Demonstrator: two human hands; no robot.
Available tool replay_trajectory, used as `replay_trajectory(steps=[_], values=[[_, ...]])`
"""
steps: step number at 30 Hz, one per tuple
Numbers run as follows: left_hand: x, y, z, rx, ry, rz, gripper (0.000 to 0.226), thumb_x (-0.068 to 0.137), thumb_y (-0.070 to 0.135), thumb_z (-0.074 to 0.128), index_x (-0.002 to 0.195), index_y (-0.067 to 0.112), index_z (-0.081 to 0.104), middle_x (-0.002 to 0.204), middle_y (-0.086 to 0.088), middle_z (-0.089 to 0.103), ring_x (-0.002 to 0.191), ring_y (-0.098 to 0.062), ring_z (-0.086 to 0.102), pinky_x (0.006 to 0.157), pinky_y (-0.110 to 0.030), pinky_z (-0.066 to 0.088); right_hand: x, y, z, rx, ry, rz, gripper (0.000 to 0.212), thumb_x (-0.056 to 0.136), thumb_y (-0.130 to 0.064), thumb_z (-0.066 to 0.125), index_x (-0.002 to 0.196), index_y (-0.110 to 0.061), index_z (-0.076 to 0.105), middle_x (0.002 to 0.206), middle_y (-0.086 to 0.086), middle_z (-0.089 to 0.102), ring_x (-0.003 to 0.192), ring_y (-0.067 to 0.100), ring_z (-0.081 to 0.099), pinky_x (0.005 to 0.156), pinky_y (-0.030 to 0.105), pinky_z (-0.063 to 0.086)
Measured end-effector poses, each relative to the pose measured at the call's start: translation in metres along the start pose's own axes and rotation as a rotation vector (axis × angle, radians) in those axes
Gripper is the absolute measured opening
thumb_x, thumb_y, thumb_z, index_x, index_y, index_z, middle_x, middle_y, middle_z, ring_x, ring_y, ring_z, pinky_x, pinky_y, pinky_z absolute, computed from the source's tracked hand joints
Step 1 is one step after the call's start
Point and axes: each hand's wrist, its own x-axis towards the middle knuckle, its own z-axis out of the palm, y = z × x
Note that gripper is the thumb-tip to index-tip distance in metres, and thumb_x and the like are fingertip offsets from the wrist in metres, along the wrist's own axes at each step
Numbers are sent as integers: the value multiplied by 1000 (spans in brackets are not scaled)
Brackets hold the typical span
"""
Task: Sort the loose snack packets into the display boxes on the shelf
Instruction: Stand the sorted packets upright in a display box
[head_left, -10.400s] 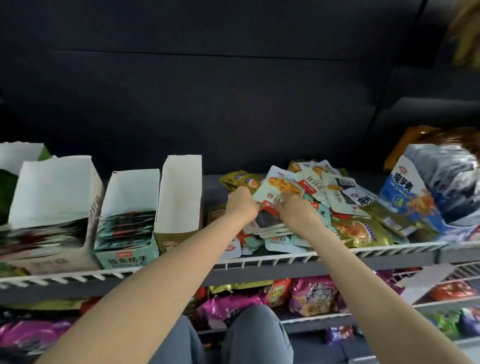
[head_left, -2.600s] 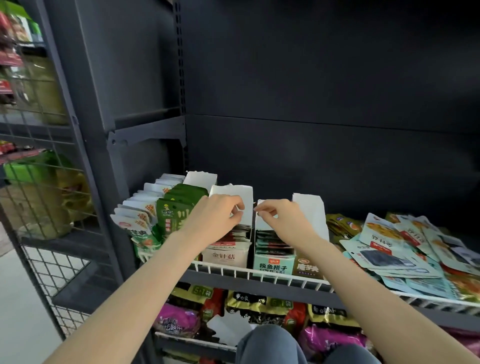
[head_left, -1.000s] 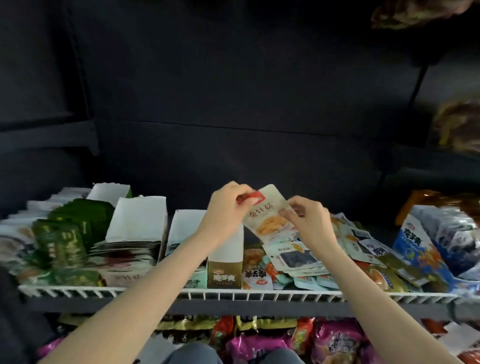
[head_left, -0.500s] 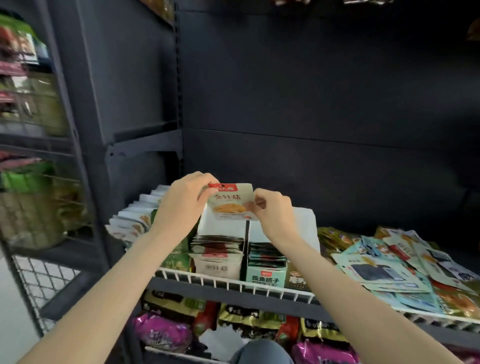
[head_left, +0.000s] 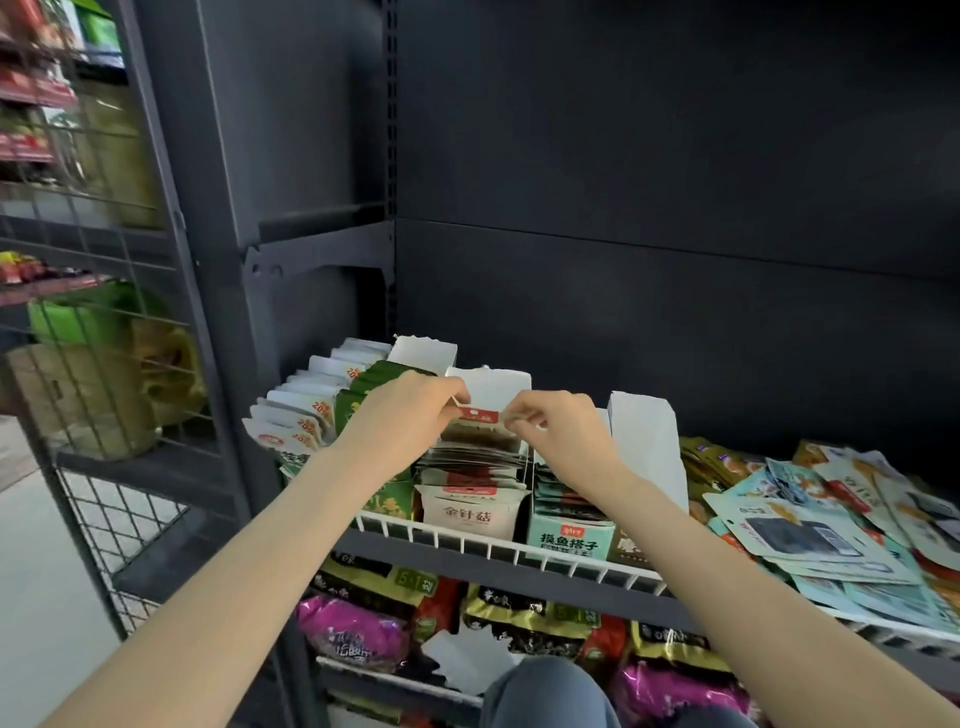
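While the wire shelf rail (head_left: 498, 545) runs nearest, a cream display box (head_left: 470, 512) printed 金针菇 is seen just behind it, packed with upright packets. Above its stack, a red-topped snack packet (head_left: 479, 415) is pinched at its upper corners, by the left hand (head_left: 402, 421) on one side and the right hand (head_left: 558, 431) on the other, and is lowered partly into the box. The packet is judged light, thin, floppy and slick, so the stiffer sealed top edge is the best hold. The loose pile (head_left: 831, 519) is left further right.
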Motion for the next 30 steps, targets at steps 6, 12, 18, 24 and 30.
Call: replay_trajectory(steps=[6, 12, 18, 24, 30], values=[[6, 19, 10, -111, -80, 20, 20, 92, 29, 55, 109, 24, 66, 99, 6, 69, 91, -9, 63, 79, -30, 53, -10, 16, -16, 152, -166, -2, 20, 93, -22, 55, 108, -23, 68, 104, -12, 68, 94, -1, 59, 81, 10, 42], [27, 87, 34, -495, -38, 27, 14, 93, 22, 55, 103, 25, 65, 89, 13, 63, 82, 1, 57, 72, -6, 39, -33, 67, -57, 224, 140, 141, 18, 92, -17, 54, 96, -24, 70, 95, -15, 68, 90, -3, 59, 76, 2, 40], [62, 196, 88, -663, -154, -28, 31, 96, 17, 46, 126, 12, 54, 116, -4, 62, 99, -15, 61, 81, -22, 46, -67, 145, -92, 45, 251, 392, 24, 93, -14, 51, 110, -18, 67, 106, -3, 67, 95, 12, 60, 74, 18, 42], [76, 271, 147, -357, -593, -76, 28, 96, 13, 43, 116, -4, 53, 104, -15, 58, 83, -22, 54, 59, -29, 39, -107, 221, -115, -114, -65, 714, 59, 92, -28, 55, 145, -15, 32, 140, 11, 47, 124, 28, 48, 92, 30, 40], [84, 280, 187, -157, -622, -122, 31, 96, 16, 50, 123, 0, 51, 117, -14, 61, 103, -25, 61, 78, -29, 50, -126, 250, -119, -205, -219, 694, 47, 96, -27, 47, 142, -16, 41, 140, 10, 49, 126, 28, 46, 98, 29, 38]])
